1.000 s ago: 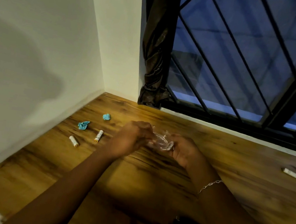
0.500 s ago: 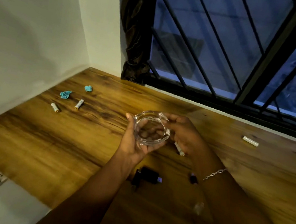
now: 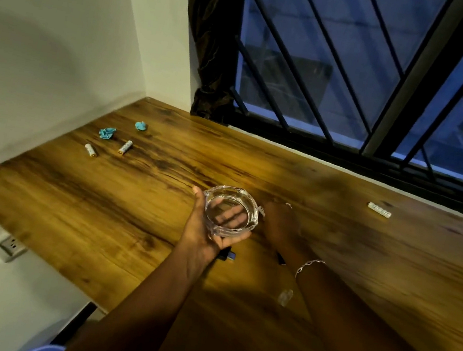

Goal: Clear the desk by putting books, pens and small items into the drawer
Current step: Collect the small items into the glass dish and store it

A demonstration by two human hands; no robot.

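Note:
My left hand (image 3: 203, 231) is palm up above the wooden desk (image 3: 97, 208) and cradles a clear glass ashtray (image 3: 230, 214), thumb along its left rim and fingers showing through the glass. My right hand (image 3: 280, 222) is just right of the ashtray, back toward the camera, fingers pointing down at the desk; what they touch is hidden. Two small batteries (image 3: 90, 150) (image 3: 125, 147) and two crumpled blue scraps (image 3: 107, 133) (image 3: 141, 125) lie at the far left. A white stick (image 3: 379, 209) lies at the far right. No drawer is visible.
A black USB-like item (image 3: 226, 255) peeks out under my left wrist, a small dark piece (image 3: 280, 259) lies by my right wrist and a clear cap (image 3: 285, 297) sits nearer me. Barred window (image 3: 361, 74) and curtain (image 3: 213, 51) behind; wall socket (image 3: 10, 245) below the desk's left edge.
The ashtray went from both hands to my left hand alone, lifted and turned open side up. My right hand let go and dropped to the desk beside it. The view shifted right.

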